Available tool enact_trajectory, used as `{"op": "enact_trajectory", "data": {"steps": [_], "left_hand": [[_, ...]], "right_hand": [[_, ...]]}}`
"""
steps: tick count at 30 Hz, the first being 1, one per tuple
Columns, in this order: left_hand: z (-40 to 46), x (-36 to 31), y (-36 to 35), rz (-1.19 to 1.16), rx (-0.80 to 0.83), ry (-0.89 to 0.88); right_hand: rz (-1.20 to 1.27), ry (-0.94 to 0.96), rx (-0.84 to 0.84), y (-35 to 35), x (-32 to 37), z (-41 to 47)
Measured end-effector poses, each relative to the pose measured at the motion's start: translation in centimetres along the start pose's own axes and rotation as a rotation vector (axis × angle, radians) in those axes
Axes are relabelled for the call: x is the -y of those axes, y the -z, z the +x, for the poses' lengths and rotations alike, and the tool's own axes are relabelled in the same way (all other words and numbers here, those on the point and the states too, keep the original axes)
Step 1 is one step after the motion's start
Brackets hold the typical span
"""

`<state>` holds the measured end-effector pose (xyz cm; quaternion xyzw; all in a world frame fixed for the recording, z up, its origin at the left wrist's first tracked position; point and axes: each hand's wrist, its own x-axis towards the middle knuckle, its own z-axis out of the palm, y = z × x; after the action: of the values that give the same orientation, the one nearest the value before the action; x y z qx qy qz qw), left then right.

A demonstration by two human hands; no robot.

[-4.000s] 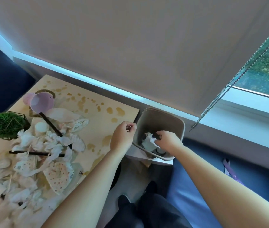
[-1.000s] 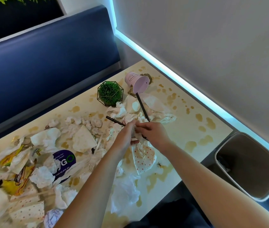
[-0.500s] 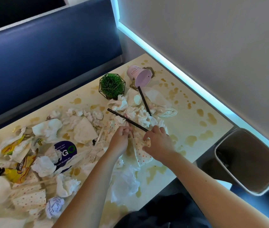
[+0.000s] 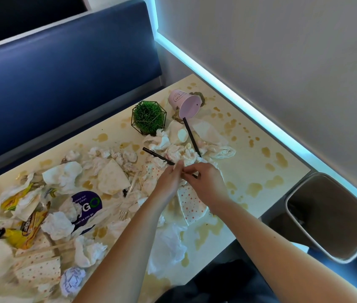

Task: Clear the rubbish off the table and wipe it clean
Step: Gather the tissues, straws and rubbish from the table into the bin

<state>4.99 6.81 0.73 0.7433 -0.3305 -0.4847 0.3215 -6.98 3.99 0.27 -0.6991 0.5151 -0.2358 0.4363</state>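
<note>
While brown spills blot the pale counter (image 4: 245,162), we see crumpled napkins (image 4: 64,178) and wrappers strewn from its left edge to its middle. Off the right edge stands a grey bin (image 4: 335,217). A pink cup (image 4: 185,103) lies tipped near the far right corner, beside a small green plant (image 4: 148,117). At the middle, our left hand (image 4: 168,179) and right hand (image 4: 207,182) meet, fingers pinching a black straw (image 4: 158,156) over a dotted paper plate (image 4: 191,204).

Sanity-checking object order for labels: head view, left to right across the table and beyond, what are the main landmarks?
Yellow wrapper → purple sticker → caged green plant → left hand → tipped pink cup → right hand → bin, off the table's right edge.
</note>
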Motion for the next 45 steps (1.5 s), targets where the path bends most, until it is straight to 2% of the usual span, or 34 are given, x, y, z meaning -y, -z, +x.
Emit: {"op": "enact_trajectory", "data": {"steps": [4,9,12,18,24,31,35,38,41,45], "left_hand": [[0.8,-0.8,-0.1,-0.046,-0.045,0.070],[2.2,-0.6,0.6,-0.089,-0.137,0.041],[2.6,-0.2,1.4,-0.160,-0.165,0.002],[3.2,-0.1,1.9,-0.103,-0.183,-0.023],[2.9,-0.3,1.7,-0.101,-0.175,-0.011],[2.4,-1.2,1.6,-0.134,-0.124,0.023],[2.3,-2.0,0.7,-0.157,-0.097,-0.017],[2.6,-2.7,-0.1,-0.149,-0.127,-0.055],[2.8,-3.0,-0.6,-0.105,-0.120,-0.030],[2.8,-3.5,-0.5,-0.211,-0.079,0.036]], "right_hand": [[0.022,-0.040,-0.063,0.1,0.3,0.6],[-0.051,-0.041,-0.078,0.6,-0.7,2.4],[-0.231,0.005,-0.061,0.8,-1.6,4.0],[-0.628,-0.051,0.181,0.9,-2.0,6.4],[-0.781,0.024,0.145,0.0,-2.8,6.9],[-0.520,0.023,0.013,0.5,-2.9,6.6],[-0.309,0.062,-0.098,0.7,-2.1,5.9],[-0.136,0.060,-0.067,1.0,-0.8,5.6],[0.101,-0.027,-0.020,1.7,1.0,5.1],[0.266,-0.092,-0.026,2.2,2.2,4.5]]}}
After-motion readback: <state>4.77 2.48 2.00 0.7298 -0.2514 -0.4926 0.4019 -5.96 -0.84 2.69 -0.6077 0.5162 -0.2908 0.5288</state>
